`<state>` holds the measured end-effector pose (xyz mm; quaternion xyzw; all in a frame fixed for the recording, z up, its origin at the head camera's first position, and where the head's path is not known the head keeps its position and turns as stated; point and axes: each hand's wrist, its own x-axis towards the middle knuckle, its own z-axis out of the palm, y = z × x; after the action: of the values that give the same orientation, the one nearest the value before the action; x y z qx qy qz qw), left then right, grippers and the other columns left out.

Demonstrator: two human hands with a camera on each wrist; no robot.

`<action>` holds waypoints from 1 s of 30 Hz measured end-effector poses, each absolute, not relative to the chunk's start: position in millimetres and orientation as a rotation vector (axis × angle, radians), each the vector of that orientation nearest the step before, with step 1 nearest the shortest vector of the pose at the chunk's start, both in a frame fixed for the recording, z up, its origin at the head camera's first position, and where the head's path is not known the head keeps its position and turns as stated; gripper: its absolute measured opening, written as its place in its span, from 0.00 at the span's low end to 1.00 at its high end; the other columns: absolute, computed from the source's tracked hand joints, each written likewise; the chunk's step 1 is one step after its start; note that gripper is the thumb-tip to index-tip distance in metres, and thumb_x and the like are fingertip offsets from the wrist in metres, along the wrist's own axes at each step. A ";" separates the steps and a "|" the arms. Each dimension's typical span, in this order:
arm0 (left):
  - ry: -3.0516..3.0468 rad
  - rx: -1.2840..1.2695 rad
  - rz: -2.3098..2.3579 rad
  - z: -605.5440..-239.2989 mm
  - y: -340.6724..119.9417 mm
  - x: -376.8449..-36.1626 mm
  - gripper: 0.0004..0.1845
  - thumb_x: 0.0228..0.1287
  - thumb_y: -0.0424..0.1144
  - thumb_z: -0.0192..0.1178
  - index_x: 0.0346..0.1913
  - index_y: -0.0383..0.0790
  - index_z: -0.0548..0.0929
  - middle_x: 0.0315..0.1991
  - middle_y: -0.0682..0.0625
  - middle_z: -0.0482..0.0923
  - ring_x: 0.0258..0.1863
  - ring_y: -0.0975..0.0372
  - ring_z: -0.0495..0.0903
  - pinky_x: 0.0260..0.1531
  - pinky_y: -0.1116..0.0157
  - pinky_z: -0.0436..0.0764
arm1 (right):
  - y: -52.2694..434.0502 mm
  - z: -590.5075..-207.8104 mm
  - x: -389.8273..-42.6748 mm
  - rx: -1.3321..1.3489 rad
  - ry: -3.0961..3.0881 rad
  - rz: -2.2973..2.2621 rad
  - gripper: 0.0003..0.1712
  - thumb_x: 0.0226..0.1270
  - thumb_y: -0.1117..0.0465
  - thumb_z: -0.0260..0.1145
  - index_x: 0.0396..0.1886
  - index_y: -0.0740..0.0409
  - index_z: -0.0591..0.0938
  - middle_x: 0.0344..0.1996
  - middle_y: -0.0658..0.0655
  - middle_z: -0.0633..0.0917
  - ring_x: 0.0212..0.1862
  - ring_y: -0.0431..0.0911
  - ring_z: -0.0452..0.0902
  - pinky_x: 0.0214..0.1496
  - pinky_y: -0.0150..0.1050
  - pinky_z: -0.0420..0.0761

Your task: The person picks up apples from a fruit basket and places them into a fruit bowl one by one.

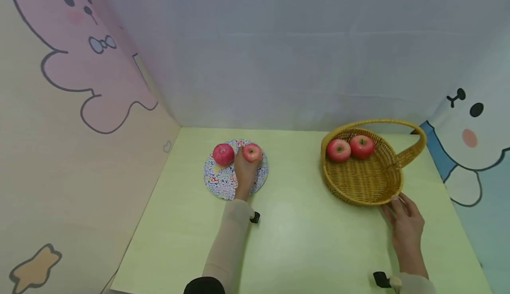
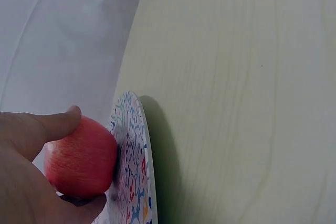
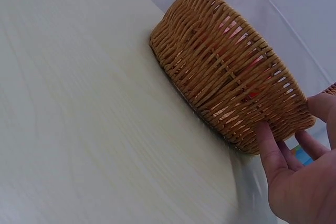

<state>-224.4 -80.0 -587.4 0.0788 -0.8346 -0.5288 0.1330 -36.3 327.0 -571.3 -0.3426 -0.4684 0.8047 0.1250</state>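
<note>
My left hand (image 1: 245, 172) grips a red apple (image 1: 252, 152) at the right side of a round plate (image 1: 223, 188) with a multicoloured squiggle pattern. The left wrist view shows thumb and fingers around this apple (image 2: 81, 158), close against the plate (image 2: 137, 182). Another pinkish-red round fruit (image 1: 223, 154) lies on the plate just left of the hand. At the right, my right hand (image 1: 407, 223) holds the near edge of a wicker basket (image 1: 364, 187). Its thumb is at the rim and its fingers (image 3: 270, 153) lie against the woven side. Two red apples, one left (image 1: 338, 150) and one right (image 1: 361, 147), sit in the basket.
A tall arched handle (image 1: 374, 121) spans the basket. Both stand on a pale yellow-green table (image 1: 295, 223). A whitish curtain-like backdrop (image 1: 279, 63) rises behind its far edge, and cartoon-printed panels (image 1: 40, 174) flank the sides.
</note>
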 end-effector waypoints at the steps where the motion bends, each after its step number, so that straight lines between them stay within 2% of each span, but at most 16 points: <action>1: -2.421 0.230 -1.531 -588.1 -80.0 -223.6 0.40 0.59 0.35 0.74 0.73 0.31 0.70 0.62 0.36 0.79 0.64 0.44 0.78 0.69 0.47 0.76 | 326.8 -571.5 -35.9 -0.995 -1.367 2.341 0.36 0.71 0.56 0.71 0.77 0.52 0.71 0.54 0.44 0.83 0.49 0.33 0.86 0.45 0.28 0.88; 8: -2.439 0.244 -1.532 -587.8 -78.2 -222.5 0.39 0.59 0.33 0.72 0.72 0.29 0.68 0.62 0.34 0.78 0.63 0.44 0.76 0.69 0.46 0.76 | 326.8 -570.7 -36.5 -0.990 -1.328 2.342 0.35 0.72 0.58 0.70 0.76 0.53 0.72 0.52 0.44 0.85 0.49 0.34 0.86 0.44 0.29 0.88; 14: -2.538 0.301 -1.449 -582.2 -77.3 -223.2 0.46 0.58 0.33 0.72 0.77 0.27 0.61 0.68 0.28 0.71 0.69 0.39 0.72 0.73 0.45 0.73 | 324.7 -570.6 -35.5 -1.024 -1.318 2.329 0.34 0.71 0.59 0.70 0.75 0.53 0.73 0.50 0.44 0.85 0.48 0.34 0.86 0.44 0.29 0.88; 19: -2.594 0.355 -1.450 -579.2 -76.0 -223.6 0.50 0.58 0.34 0.74 0.79 0.29 0.57 0.70 0.26 0.66 0.71 0.37 0.70 0.74 0.44 0.71 | 324.6 -571.4 -34.2 -1.003 -1.396 2.296 0.34 0.73 0.56 0.69 0.75 0.53 0.73 0.52 0.43 0.84 0.48 0.33 0.86 0.43 0.27 0.88; 30: -2.636 0.385 -1.432 -574.0 -73.7 -223.7 0.51 0.60 0.36 0.74 0.81 0.32 0.55 0.71 0.26 0.64 0.72 0.37 0.68 0.73 0.43 0.72 | 324.0 -572.4 -33.8 -0.989 -1.397 2.300 0.34 0.73 0.56 0.69 0.76 0.53 0.72 0.54 0.43 0.83 0.48 0.32 0.86 0.43 0.26 0.87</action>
<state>-223.7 -73.7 -574.0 0.1270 -0.8701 -0.4726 0.0586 -33.8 324.0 -572.4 -0.3417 -0.4828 0.7946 0.1368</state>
